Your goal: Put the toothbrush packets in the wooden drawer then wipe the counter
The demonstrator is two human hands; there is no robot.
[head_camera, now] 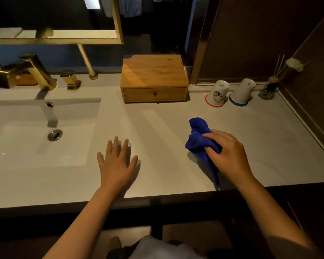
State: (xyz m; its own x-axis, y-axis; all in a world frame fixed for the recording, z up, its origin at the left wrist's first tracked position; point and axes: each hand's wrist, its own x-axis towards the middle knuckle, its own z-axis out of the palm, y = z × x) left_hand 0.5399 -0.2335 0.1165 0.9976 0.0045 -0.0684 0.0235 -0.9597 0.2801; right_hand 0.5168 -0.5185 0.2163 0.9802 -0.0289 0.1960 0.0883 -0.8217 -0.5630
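— Blue cloth (198, 139), where?
— Bunched in right hand (230, 154), fingers closed on it, at 4 o'clock on pale bench (166, 128).
— Left hand (116, 163)?
— Flat, fingers spread, holding nothing, at 6 o'clock.
— Wooden drawer (154, 94)?
— Closed, at 12 o'clock; no packets visible.

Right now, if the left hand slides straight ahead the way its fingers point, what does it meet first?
Probably the wooden drawer. The left hand points slightly rightward over bare counter; nothing lies between, though depth is unclear.
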